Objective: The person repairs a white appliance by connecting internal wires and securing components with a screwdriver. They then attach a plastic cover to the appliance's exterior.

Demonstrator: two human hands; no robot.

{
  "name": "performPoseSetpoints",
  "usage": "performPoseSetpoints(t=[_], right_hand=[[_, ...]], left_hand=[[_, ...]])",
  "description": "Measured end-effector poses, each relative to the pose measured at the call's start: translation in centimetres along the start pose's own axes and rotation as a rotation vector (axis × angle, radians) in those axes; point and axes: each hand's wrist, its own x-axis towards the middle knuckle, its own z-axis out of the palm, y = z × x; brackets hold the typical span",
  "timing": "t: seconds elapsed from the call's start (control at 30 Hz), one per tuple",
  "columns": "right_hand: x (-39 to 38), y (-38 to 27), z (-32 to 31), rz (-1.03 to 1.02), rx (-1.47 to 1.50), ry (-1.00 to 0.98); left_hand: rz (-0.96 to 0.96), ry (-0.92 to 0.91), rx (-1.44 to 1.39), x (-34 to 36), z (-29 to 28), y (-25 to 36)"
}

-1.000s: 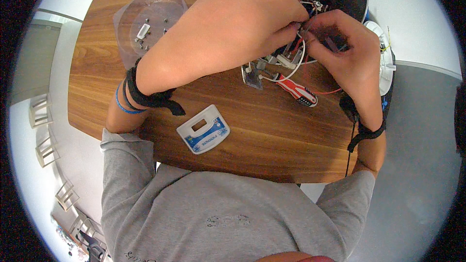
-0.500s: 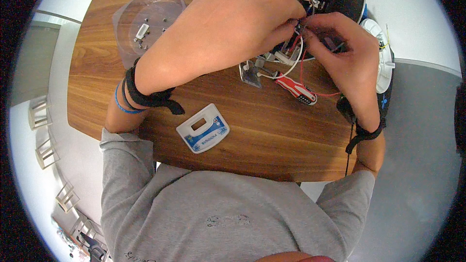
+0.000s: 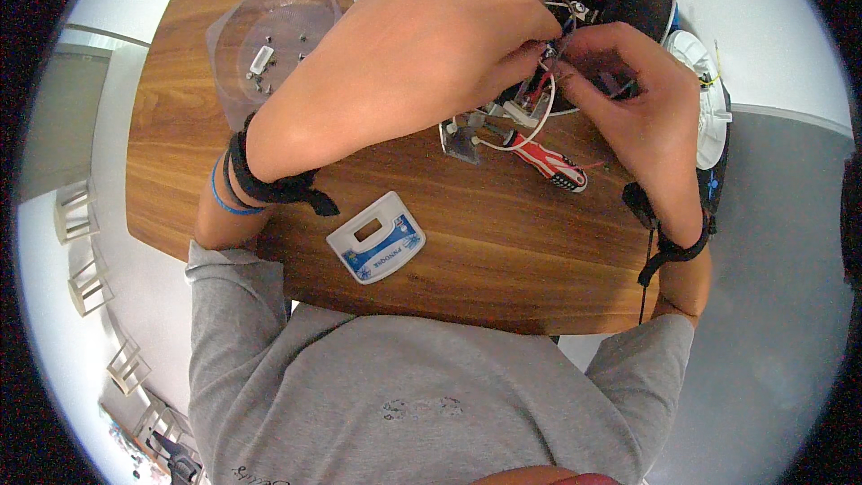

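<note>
At the far side of the table, my left hand and my right hand meet at the near edge of a round black housing with a white rim. Both hands are pinched, fingertips nearly touching, around thin wires; the exact grip is partly hidden by the fingers. A white wire loops down below them beside a short red wire. Under the loop lie a clear plastic piece and a red, white and black screwdriver, its tip among small parts.
A clear plastic tray at the far left holds several screws and a small white part. A white and blue panel with a rectangular cutout lies nearer me. At the right edge sits a round white part.
The long red wire that curved past the screwdriver toward my right wrist has shifted; only a short blurred bit shows by the handle. Both hands stay almost in place.
</note>
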Motion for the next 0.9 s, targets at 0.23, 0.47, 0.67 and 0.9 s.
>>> performPoseSetpoints(t=[0.23,0.47,0.67,0.9], right_hand=[[-0.2,-0.1,0.5,-0.057,-0.063,0.042],[0.0,-0.2,-0.2,-0.132,-0.123,-0.009],[-0.5,-0.1,-0.5,-0.166,-0.157,0.011],[-3.1,0.3,-1.9,0.003,-0.233,0.227]], left_hand=[[-0.007,-0.016,-0.037,0.0,-0.2,0.0],[-0.016,-0.035,-0.003,0.0,-0.1,0.1],[-0.069,-0.042,0.008,0.2,-0.8,1.4],[-0.041,-0.061,0.008,-0.1,-0.2,-0.2]])
